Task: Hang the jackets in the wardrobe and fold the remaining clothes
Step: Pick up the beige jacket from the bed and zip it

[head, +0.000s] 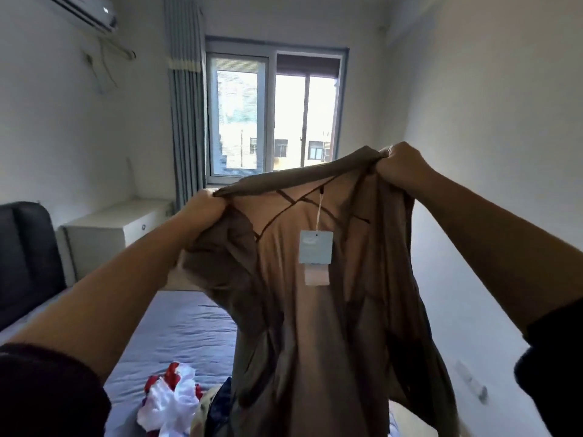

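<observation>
Both arms are raised, the left hand (206, 205) and the right hand (399, 164) each gripping a shoulder of a brown jacket (315, 326) that hangs open between them, a pale blue tag (316, 246) dangling inside below the collar, above crumpled clothes (176, 402) on the bed (176, 326).

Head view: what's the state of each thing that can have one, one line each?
Brown jacket: held up by the collar, hanging open, not hung.
Left hand: grips the collar.
Right hand: grips the collar.
Hang tag: attached, dangling inside.
Clothes pile: crumpled on the bed, unfolded.
Curtain: drawn aside.
</observation>
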